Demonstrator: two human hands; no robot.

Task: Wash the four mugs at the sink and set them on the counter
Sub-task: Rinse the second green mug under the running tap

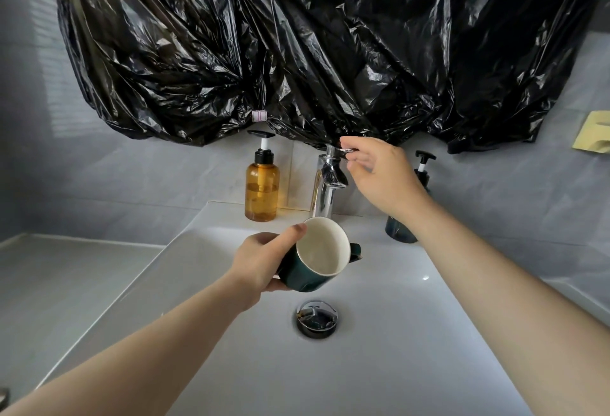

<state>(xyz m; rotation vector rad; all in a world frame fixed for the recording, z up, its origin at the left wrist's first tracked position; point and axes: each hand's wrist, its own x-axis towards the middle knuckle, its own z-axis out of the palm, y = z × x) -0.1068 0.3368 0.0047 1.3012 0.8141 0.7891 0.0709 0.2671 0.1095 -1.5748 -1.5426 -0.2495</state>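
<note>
Your left hand (260, 263) grips the mug (321, 253), tilted just under the spout (333, 178) | your right hand (379, 171) pinches the lever (346, 150) above it | open gently, hold the mouth beneath the stream.

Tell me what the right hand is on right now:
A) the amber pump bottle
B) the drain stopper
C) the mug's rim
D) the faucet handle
D: the right hand pinches the faucet handle between thumb and fingers at the top of the tap, while the left hand holds the mug tilted over the basin.
</note>
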